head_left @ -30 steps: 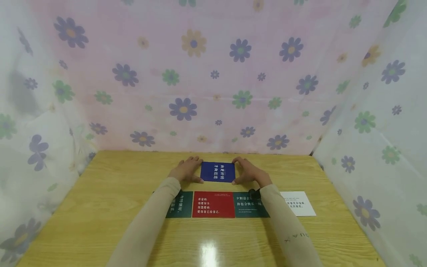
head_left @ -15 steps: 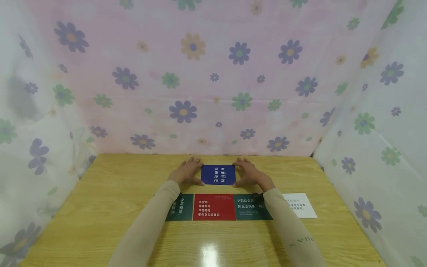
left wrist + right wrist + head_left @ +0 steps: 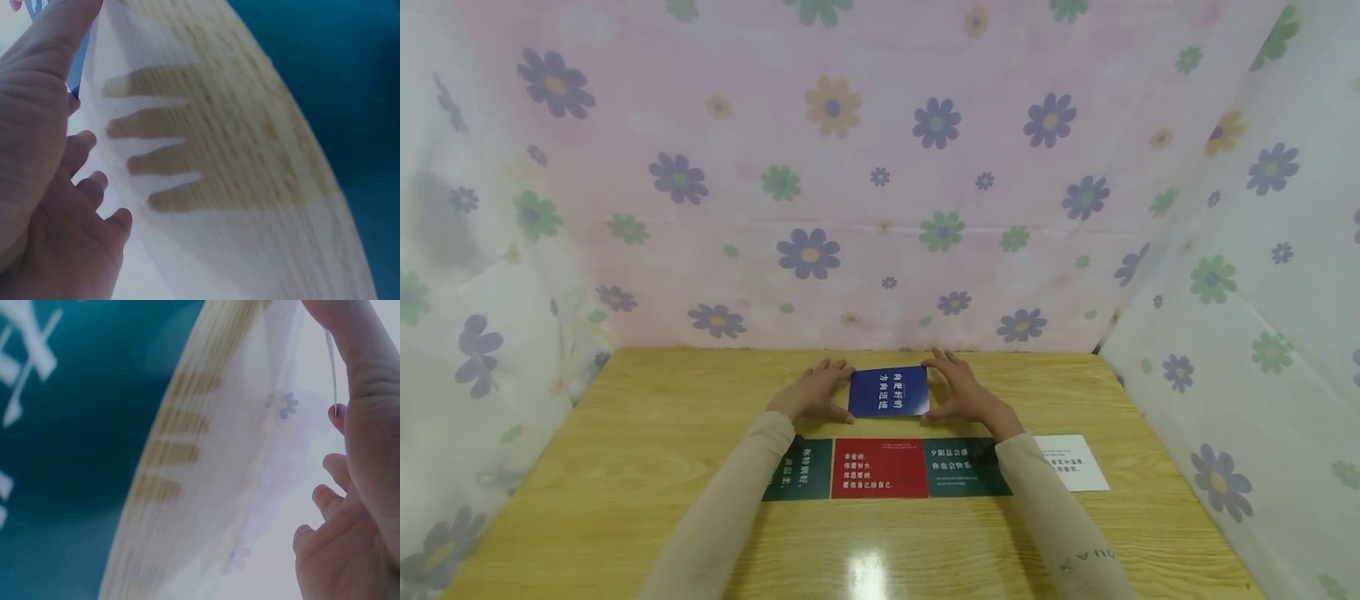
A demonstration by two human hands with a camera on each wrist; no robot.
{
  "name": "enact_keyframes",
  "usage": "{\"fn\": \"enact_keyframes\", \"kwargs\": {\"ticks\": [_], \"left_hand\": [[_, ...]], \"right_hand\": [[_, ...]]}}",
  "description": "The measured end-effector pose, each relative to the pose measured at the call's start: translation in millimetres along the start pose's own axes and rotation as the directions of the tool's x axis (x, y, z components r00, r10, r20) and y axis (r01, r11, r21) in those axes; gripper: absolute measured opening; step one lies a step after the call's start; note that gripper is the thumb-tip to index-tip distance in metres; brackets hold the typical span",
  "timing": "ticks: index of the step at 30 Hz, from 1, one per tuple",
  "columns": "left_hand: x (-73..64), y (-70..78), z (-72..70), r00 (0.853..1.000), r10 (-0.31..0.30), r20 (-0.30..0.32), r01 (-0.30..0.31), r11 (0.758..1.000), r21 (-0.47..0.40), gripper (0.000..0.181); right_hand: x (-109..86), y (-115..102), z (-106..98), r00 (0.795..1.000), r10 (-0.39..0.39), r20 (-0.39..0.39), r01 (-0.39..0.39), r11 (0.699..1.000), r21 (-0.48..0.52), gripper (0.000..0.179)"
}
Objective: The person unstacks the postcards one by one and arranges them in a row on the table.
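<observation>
A blue card with white writing lies between both hands in the head view, over the far middle of the table. My left hand pinches its left side, thumb at the near corner and index finger at the far corner. On the opposite side my right hand holds it likewise. In the right wrist view only the card's thin edge shows, spanning thumb and index finger. The left wrist view gives a sliver of blue card behind the thumb. Both hands' other fingers stick out away from the card.
A row of cards lies nearer on the wooden table: dark green, red, dark green and white. My forearms pass over the row, covering parts. Flowered cloth stands behind and at both sides.
The blue card has tilted a little, its far edge now slanting up to the right. Both hands keep their hold on its sides. The row of cards lies as before.
</observation>
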State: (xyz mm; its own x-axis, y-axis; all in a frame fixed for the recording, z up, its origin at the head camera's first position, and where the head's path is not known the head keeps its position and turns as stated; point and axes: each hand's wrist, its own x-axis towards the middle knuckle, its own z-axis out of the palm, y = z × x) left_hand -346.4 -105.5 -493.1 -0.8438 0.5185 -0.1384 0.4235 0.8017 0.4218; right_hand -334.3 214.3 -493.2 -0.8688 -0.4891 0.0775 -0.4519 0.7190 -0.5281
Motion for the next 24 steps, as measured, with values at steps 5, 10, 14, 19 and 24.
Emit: {"fn": "enact_keyframes", "kwargs": {"ticks": [5, 10, 14, 19, 24], "left_hand": [[-2.8, -4.1, -1.1, 0.997, 0.062, -0.048, -0.063, 0.998, -0.014, 0.104], [-9.2, -5.2, -3.2, 0.987, 0.118, -0.104, -0.121, 0.992, -0.021, 0.107], [-19.5, -7.1, -3.9, 0.984, 0.123, -0.129, -0.132, 0.989, -0.062, 0.108], [-33.9, -7.3, -4.2, 0.973, 0.137, -0.185, -0.153, 0.985, -0.074, 0.107], [-48.5, -6.4, -2.9, 0.967, 0.131, -0.216, -0.145, 0.988, -0.049, 0.106]], "right_hand": [[-4.0, -3, -1, 0.998, -0.039, -0.044, 0.038, 0.999, -0.023, 0.099], [-9.4, -11, -2, 0.997, -0.043, -0.066, 0.046, 0.998, 0.036, 0.098], [-13.8, -19, -1, 0.996, -0.051, -0.073, 0.056, 0.996, 0.072, 0.096], [-18.9, -30, 1, 0.992, -0.076, -0.098, 0.084, 0.994, 0.075, 0.095], [-25.4, -43, 5, 0.992, -0.088, -0.091, 0.093, 0.994, 0.057, 0.096]]}}
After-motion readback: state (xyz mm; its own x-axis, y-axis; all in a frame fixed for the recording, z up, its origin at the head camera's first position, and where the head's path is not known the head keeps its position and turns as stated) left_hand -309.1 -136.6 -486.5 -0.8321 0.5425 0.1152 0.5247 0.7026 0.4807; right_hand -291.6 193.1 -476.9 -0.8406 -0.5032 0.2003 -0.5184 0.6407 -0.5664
